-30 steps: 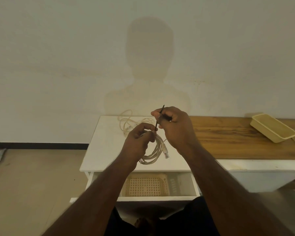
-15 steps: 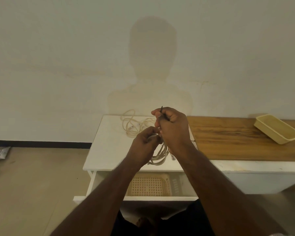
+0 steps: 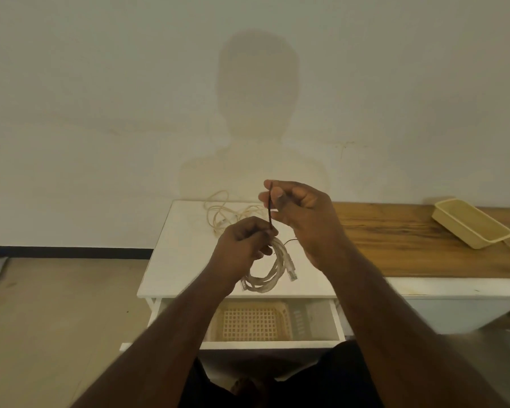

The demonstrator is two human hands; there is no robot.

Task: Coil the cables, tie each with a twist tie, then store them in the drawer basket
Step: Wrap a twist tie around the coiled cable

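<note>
A white cabinet top [image 3: 183, 260] stood against a plain wall, an uncoiled cable [image 3: 221, 214] at its 12 o'clock. The left hand [image 3: 242, 248] clamped a coiled cable [image 3: 273, 272]; the right hand [image 3: 301, 213], at 1 o'clock from it, pinched a dark twist tie [image 3: 269, 212]. The basket [image 3: 251, 322] waited below. The cable looked light, springy, and best gripped across bunched loops.

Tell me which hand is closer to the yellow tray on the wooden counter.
The right hand. It is raised just left of the counter, holding the twist tie, with the tray farther to its right. The left hand holds the coiled cable, farther left.
</note>
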